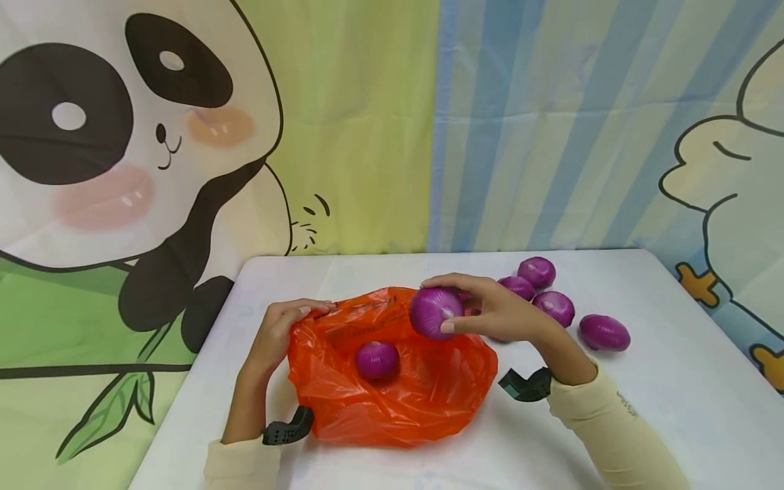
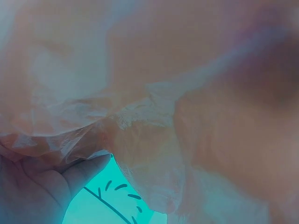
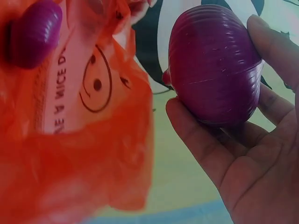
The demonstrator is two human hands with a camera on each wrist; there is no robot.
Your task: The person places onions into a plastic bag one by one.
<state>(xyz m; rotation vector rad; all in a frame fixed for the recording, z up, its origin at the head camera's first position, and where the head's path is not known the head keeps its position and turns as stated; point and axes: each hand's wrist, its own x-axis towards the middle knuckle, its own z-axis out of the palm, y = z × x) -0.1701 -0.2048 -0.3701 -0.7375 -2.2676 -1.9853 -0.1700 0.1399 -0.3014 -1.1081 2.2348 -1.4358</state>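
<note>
My right hand [image 1: 505,314] holds a purple onion [image 1: 433,313] over the right part of an orange plastic bag [image 1: 404,415]. In the right wrist view, thumb and fingers curl round this onion [image 3: 215,65], which is beside the bag's printed smiley face. A second onion [image 1: 377,361] sits inside the open bag. My left hand [image 1: 283,330] grips the bag's rim at the left. Thin, see-through bag film [image 2: 145,140] fills most of the left wrist view, with part of the left hand [image 2: 37,182] at its lower left.
Several more onions [image 1: 554,308] lie on the white table [image 1: 686,422] to the right, one [image 1: 604,333] a little apart; some are partly behind the right hand. A cloth backdrop [image 1: 361,136] with a cartoon panda stands behind the table.
</note>
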